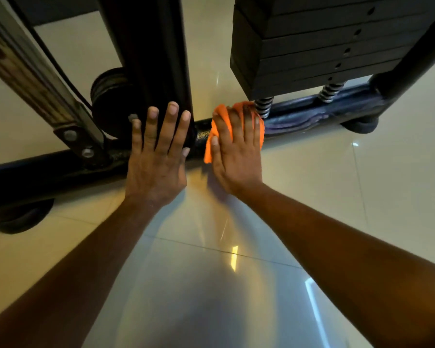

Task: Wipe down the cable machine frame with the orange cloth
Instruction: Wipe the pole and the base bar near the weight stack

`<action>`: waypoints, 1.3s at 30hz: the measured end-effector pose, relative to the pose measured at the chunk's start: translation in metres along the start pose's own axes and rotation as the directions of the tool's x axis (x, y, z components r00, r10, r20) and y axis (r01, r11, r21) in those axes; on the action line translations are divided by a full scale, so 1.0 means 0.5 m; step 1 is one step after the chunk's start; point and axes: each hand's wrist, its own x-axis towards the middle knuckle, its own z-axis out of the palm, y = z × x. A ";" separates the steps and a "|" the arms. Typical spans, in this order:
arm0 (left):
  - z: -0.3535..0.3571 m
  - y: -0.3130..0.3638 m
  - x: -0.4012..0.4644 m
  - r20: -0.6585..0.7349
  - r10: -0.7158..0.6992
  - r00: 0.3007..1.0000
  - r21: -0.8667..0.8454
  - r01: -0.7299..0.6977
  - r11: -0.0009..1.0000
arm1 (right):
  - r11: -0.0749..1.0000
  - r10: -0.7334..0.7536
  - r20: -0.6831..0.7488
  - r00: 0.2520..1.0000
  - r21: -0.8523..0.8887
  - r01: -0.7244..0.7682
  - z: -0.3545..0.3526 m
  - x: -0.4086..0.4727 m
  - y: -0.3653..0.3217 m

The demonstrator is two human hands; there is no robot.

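Two bare forearms are reaching up from the bottom corners of the frame over the glossy pale tiled floor (211, 285), which is catching streaks of yellow and white light low in the centre. At mid-frame, the left hand (156, 156) is lying flat with its fingers straight and spread, holding nothing, fingertips resting against the foot of the black upright steel post (146, 59) where it meets the base bar. Just to its right, the right hand (236, 151) is pressing the crumpled bright orange cloth (211, 136) down onto the black round base bar of the cable machine frame (48, 169); its fingers are extended over the cloth, and whether their tips are curling behind it I cannot tell. The cloth is sitting on the bar at centre frame, touching the nearest coiled metal spring (263, 106). Beyond it, in the upper right, the black stack of rectangular weight plates (312, 46) is resting above two such springs. In the upper left, a black pulley wheel (108, 96) is sitting beside a bolted diagonal metal brace (30, 71). At lower left, a black rubber foot (20, 217) is resting on the floor.
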 end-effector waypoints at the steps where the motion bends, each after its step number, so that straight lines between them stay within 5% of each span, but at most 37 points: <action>1: 0.003 0.000 0.001 -0.002 -0.005 1.000 -0.007 0.005 1.000 | 1.000 0.002 -0.005 1.000 0.016 -0.002 0.012 0.002 -0.038; 7: 0.013 0.006 -0.002 0.001 -0.034 0.999 -0.038 0.034 0.999 | 0.918 -0.368 0.089 0.926 -0.120 0.377 -0.001 0.028 0.073; 13: 0.011 0.002 0.003 0.023 -0.022 1.000 -0.076 0.023 0.997 | 0.999 -0.031 -0.020 0.999 -0.023 0.031 0.017 0.007 -0.016; 20: 0.002 0.007 -0.003 0.061 -0.025 0.998 -0.072 0.029 0.997 | 0.884 -0.408 0.229 0.884 -0.141 0.445 -0.030 0.032 0.100; 26: -0.023 0.046 -0.005 0.107 -0.109 0.988 -0.094 0.120 0.988 | 0.992 -0.125 0.140 0.982 -0.009 0.128 -0.045 0.004 0.023; 33: -0.051 0.096 -0.012 0.214 -0.108 0.971 -0.124 0.137 0.983 | 0.968 -0.237 0.294 0.926 -0.013 0.252 -0.148 -0.003 0.055; 39: -0.048 0.121 -0.006 0.281 0.213 0.936 -0.138 -0.180 0.974 | 0.997 -0.058 0.263 0.963 0.064 0.043 -0.196 -0.072 0.122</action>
